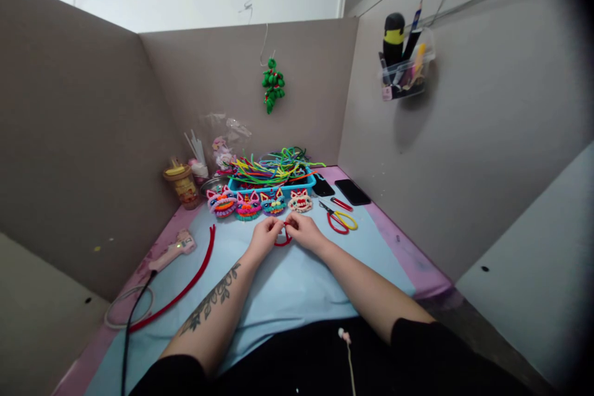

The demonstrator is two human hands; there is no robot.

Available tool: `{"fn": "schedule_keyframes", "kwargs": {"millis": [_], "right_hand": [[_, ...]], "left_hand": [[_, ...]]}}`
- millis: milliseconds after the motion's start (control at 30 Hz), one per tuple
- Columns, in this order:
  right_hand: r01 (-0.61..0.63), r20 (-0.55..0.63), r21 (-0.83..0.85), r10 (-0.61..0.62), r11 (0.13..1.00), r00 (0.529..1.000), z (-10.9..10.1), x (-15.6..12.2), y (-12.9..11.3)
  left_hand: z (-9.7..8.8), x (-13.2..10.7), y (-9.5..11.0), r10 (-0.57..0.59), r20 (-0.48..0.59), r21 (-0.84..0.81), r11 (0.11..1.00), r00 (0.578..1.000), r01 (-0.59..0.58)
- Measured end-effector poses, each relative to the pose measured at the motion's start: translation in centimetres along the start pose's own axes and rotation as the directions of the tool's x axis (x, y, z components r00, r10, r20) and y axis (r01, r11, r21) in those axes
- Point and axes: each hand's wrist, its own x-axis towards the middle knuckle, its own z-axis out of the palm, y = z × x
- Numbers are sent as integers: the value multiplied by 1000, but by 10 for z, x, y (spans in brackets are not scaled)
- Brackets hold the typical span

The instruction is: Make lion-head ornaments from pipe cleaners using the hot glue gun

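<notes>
My left hand point(266, 235) and my right hand point(301, 230) meet above the blue cloth, fingers pinched together. Between them they hold a red pipe cleaner point(282, 244), bent into a loop that hangs below the fingertips. Just behind the hands stands a row of several colourful fuzzy animal heads, among them a cream one point(301, 200) and a blue one point(273, 202). To the right of my right hand lie scissors point(338, 219) with one red and one yellow handle. Longer red pipe cleaners point(197, 276) curve across the cloth to the left.
A blue basket point(273, 188) of many-coloured pipe cleaners stands at the back. A pink glue gun point(174, 250) with a black cord lies left. A cup point(182, 184) is at back left, a black phone point(352, 192) at back right. Grey partitions point(301, 105) enclose the table.
</notes>
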Motion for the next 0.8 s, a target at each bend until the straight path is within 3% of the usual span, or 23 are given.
{"fn": "schedule_keyframes", "kwargs": {"millis": [133,267,400,500,600,667,800], "right_hand": [[101,-50,-145,-110,984,993,3,-2,0],[75,-99,-217,-98,973,990,4,-3,-3],[38,-77,-48,-42,998,996,1,1,-2],[-72,48,266,62,961,997,-4,6,0],[-370,303,556,233,744,924,-10,7,0],[-512,468,607,247,608,848,-14,6,-1],[-588,605,588,180,556,776,-20,3,-4]], "left_hand": [[4,-1,-1,-90,30,-158,983,995,94],[8,-1,-2,-158,53,-274,947,986,166],[5,1,-1,-150,33,-302,941,988,153],[0,1,0,-96,25,-277,956,995,99],[-3,1,3,-34,68,-232,972,997,49],[-4,1,4,-8,102,-203,979,995,29],[-4,1,3,5,151,-201,979,988,25]]}}
